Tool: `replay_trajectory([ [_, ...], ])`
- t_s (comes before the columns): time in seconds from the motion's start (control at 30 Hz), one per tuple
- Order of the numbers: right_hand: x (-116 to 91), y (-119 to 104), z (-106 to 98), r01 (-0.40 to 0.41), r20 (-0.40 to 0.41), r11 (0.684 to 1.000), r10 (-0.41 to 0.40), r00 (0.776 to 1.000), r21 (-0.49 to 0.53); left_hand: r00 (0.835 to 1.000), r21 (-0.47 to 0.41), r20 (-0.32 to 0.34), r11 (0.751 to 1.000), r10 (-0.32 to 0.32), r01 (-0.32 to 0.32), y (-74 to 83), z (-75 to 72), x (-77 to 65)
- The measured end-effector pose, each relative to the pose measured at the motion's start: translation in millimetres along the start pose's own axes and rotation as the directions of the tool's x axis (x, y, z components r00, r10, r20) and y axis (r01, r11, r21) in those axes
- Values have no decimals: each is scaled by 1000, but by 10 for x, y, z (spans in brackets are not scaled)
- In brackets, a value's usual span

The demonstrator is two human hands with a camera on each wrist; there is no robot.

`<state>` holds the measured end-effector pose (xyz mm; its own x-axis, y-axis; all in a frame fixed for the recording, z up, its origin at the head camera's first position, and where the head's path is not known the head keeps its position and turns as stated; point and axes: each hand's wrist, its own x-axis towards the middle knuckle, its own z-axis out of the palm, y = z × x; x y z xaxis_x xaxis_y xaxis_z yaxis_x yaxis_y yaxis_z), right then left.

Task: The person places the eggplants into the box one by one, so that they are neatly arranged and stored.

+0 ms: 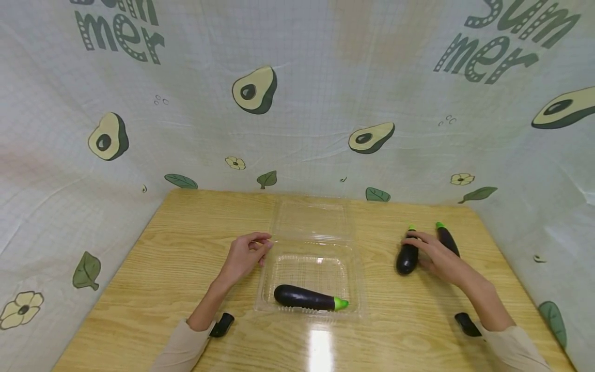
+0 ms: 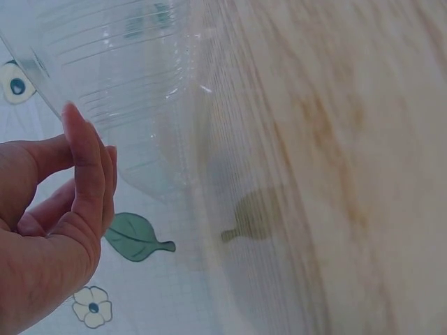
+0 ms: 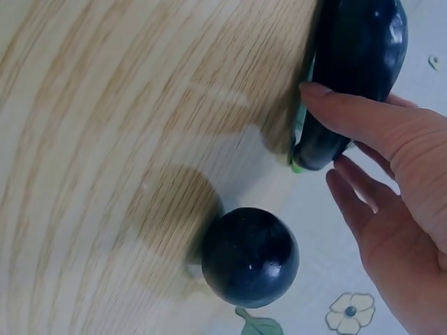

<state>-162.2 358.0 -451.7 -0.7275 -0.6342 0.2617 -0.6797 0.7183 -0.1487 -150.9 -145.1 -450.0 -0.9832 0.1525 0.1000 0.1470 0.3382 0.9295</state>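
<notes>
A clear plastic clamshell container (image 1: 309, 258) lies with its lid (image 1: 311, 217) folded back on the wooden table. One dark eggplant (image 1: 304, 298) with a green stem end rests along its near side. At the container's left rim, my left hand (image 1: 245, 257) pinches the edge between thumb and fingertips; the left wrist view shows the hand (image 2: 70, 195) by the clear wall (image 2: 119, 84). To the right, my right hand (image 1: 432, 253) grips a second eggplant (image 1: 407, 258), thumb (image 3: 349, 112) across it. A third eggplant (image 1: 448, 241) lies just beyond that hand.
The light wooden table (image 1: 186, 232) is bordered at the back and sides by a hanging cloth (image 1: 302, 129) printed with avocados and leaves. A dark strap piece (image 1: 222, 325) sits at the left wrist and another (image 1: 467, 324) at the right.
</notes>
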Motion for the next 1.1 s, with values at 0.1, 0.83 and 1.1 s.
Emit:
replay_trajectory([
  [0.1, -5, 10, 22, 46, -46, 999, -46, 998, 7, 1000, 4, 4, 1000, 4, -4, 4, -7, 1],
  [0.83, 111, -129, -124, -123, 21, 988, 122, 992, 92, 1000, 0, 5, 1000, 11, -11, -7, -6, 6],
  [1.1, 149, -179, -170, -208, 40, 972, 205, 978, 108, 1000, -8, 4, 1000, 18, -18, -2, -16, 6],
])
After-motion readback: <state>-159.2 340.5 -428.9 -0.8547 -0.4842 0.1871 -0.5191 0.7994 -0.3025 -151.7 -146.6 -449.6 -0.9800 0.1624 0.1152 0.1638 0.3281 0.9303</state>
